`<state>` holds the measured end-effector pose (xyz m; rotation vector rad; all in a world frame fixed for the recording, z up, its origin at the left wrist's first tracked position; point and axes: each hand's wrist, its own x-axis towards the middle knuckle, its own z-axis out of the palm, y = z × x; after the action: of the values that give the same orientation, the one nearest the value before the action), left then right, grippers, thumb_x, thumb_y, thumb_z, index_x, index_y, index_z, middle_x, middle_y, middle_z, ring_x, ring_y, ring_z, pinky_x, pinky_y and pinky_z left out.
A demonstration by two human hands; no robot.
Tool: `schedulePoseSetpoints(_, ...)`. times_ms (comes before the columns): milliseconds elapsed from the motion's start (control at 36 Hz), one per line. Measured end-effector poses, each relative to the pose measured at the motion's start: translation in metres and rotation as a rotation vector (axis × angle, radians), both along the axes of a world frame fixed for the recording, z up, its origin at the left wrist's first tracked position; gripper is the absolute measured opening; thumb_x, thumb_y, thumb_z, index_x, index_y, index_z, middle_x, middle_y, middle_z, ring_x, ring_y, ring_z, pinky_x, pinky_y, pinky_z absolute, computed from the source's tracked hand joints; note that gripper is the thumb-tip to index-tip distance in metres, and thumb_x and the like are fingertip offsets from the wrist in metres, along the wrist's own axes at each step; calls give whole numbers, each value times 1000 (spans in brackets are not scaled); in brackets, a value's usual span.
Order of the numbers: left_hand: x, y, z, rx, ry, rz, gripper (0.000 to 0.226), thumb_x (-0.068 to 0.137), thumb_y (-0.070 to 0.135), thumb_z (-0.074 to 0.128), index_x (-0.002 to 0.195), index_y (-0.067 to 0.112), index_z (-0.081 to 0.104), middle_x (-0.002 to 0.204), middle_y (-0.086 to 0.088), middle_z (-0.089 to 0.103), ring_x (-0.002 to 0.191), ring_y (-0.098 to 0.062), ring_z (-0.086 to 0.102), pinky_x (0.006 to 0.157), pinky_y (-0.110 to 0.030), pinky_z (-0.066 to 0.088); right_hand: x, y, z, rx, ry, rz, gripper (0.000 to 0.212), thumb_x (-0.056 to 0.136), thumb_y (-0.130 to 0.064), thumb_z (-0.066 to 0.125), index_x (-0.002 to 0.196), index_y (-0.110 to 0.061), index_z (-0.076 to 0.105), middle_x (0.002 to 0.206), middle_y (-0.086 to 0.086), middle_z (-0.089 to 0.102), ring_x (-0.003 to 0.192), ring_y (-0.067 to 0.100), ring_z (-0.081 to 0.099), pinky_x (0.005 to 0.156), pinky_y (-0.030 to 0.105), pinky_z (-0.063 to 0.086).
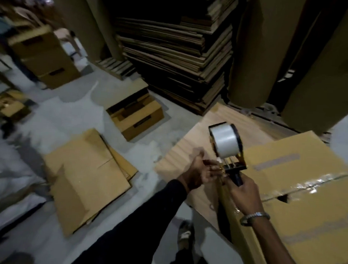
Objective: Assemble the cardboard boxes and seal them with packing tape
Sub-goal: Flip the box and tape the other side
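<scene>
Fingers of right hand (244, 194) grip tape dispenser (227, 149); left hand (200, 173) fingers pinch its tape end beside box (308, 191).

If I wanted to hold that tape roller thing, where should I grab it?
Probably by the black handle under the tape dispenser, coming from below. It sticks out like a grip, and the right hand wraps it there. Avoid the front, where the left hand pinches the tape end.

A taped box (299, 192) is set at 4 o'clock on a board (190, 153). Flat sheets (85, 175) are laid on the floor (68, 115) at 9 o'clock. A small box (137, 117) is placed at 11 o'clock, and a cardboard stack (173, 56) is piled behind it at 12 o'clock.
</scene>
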<state>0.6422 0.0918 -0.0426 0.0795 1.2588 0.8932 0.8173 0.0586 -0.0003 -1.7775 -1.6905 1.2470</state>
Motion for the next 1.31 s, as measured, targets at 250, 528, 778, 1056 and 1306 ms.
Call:
schedulePoseSetpoints(250,-39,45,-1,22,-21,-182,26,106,39,53,96,20,68,85,1,72,76,-15,71,86,-31,54,-5,16,-15,-62,-11,-35,22,95,-33,74,85,-14,72,76,14,72,74,38,66,71,44,53)
schedulePoseSetpoints(528,-50,59,-13,-16,116,-260,23,108,10,49,88,10,61,59,2,69,54,-8,70,56,-19,57,-15,21,-13,-148,-54,-19,10,91,-29,78,85,-21,75,78,7,73,77,29,65,72,36,47)
schedulePoseSetpoints(778,-50,53,-34,116,207,-251,35,105,-6,49,89,10,75,80,-8,74,62,-15,72,61,-25,60,-13,22,-16,-136,-119,30,12,92,-37,76,87,-27,74,76,3,72,73,27,65,68,31,47)
schedulePoseSetpoints(1056,-54,60,-51,193,461,-270,17,102,-4,57,89,1,68,84,-14,68,65,-17,68,65,-29,64,-14,27,-20,-139,-146,48,22,93,-41,74,84,-21,71,74,6,70,69,25,63,64,31,46)
schedulePoseSetpoints(1306,-58,46,-70,206,348,-307,25,102,-5,59,122,9,65,110,-18,71,71,-12,74,70,-27,65,-25,27,-24,-83,-219,109,31,90,-38,76,69,-17,67,73,10,66,65,30,61,62,35,45)
